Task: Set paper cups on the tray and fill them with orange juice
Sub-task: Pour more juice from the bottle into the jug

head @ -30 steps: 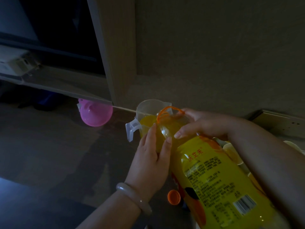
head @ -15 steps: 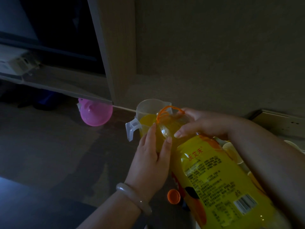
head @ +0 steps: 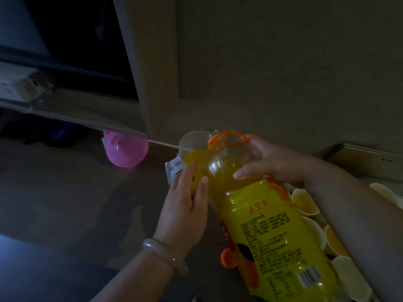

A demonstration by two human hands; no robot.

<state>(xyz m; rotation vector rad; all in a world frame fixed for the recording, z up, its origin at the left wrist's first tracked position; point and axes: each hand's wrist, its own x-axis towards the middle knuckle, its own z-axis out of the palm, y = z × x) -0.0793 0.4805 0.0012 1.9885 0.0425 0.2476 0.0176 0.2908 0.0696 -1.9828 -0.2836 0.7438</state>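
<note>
- Juice bottle (head: 268, 225): large clear plastic bottle with a glossy yellow printed label and an orange loop handle (head: 226, 135) at the neck. It is tilted, mouth at the jug's rim, and holds orange juice.
- Jug (head: 194, 144): clear plastic, round, with a white side handle, partly filled with juice. It stands near the bench's back edge.
- Right hand (head: 268, 162): wrapped round the bottle's shoulder.
- Left hand (head: 185, 212): fingers straight, laid against the jug's side, with a pale smooth bangle (head: 165, 256) on the wrist.
- Paper cups (head: 305, 200): pale and round-rimmed, clustered at the bench's right edge. Several hold juice and others are empty. What they stand on cannot be made out.
- Cap (head: 227, 258): orange disc lying on the bench beside the bottle.
- Pink bowl-like piece (head: 126, 151): translucent plastic, at the back edge.
- Bench (head: 65, 192): dark, matte, dimly lit.
- Wall (head: 283, 73): plain beige, behind the bench.
</note>
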